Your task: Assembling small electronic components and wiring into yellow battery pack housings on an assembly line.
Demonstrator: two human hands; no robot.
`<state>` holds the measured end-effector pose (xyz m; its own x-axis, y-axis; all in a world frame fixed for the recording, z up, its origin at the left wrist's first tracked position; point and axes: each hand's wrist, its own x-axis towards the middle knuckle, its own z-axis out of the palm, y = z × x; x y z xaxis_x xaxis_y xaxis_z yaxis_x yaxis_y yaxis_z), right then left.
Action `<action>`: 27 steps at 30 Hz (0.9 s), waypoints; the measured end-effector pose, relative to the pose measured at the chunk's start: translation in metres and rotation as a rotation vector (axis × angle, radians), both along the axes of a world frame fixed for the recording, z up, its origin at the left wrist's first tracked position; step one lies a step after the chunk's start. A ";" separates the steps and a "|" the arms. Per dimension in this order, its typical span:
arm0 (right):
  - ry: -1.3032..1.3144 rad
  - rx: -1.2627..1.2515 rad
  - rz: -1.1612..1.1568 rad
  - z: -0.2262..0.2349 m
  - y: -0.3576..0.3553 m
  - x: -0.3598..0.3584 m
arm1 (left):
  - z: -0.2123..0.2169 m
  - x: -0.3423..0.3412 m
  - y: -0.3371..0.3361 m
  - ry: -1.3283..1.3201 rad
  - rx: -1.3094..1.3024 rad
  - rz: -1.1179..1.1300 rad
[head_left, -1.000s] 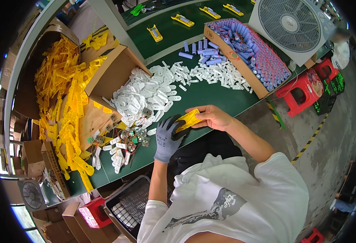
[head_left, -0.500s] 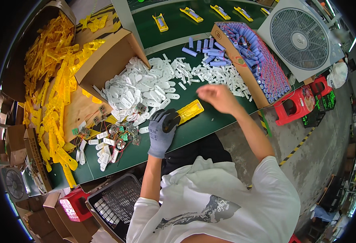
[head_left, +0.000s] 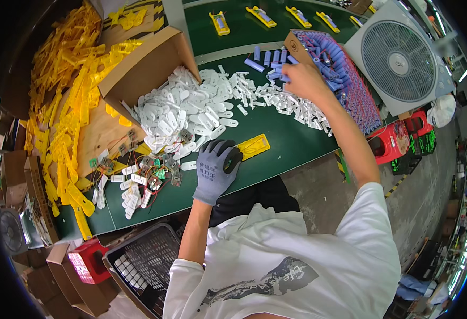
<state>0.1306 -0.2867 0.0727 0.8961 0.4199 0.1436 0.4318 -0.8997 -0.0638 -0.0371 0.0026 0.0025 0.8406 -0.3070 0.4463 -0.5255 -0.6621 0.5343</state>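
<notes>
My left hand (head_left: 217, 169), in a grey and black work glove, is closed around the left end of a yellow plastic shell (head_left: 255, 146) at the table's near edge. The shell's hollow side faces up, and the glove hides its left end. My bare right hand (head_left: 303, 82) is stretched out to a loose group of purple cylindrical battery cells beside the cardboard box. Its bent fingers close on one purple battery cell (head_left: 285, 78), mostly covered by the fingertips. Below that hand lie small white plastic parts (head_left: 292, 106).
An open box (head_left: 292, 45) of purple cells with red wires stands right. White oval covers (head_left: 185, 111) spill from a tipped carton (head_left: 138, 69). Circuit boards with wires (head_left: 159, 173) lie left, near piled yellow shells (head_left: 66, 133). Filled shells (head_left: 260, 17) sit on the far belt; a fan (head_left: 398, 64) stands right.
My right hand has moved away from the yellow shell, forward to the purple cells. My left hand keeps its hold on the shell. The whole view has shifted slightly.
</notes>
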 end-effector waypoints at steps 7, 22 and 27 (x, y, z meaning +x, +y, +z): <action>0.518 1.239 0.112 -0.023 0.029 -0.082 | 0.003 0.006 -0.002 0.021 -0.077 -0.062; 0.462 1.030 0.353 -0.070 0.046 -0.130 | -0.001 0.006 -0.001 0.061 -0.076 -0.078; 0.455 1.073 0.311 -0.075 0.050 -0.132 | 0.003 0.007 -0.002 0.090 -0.126 -0.109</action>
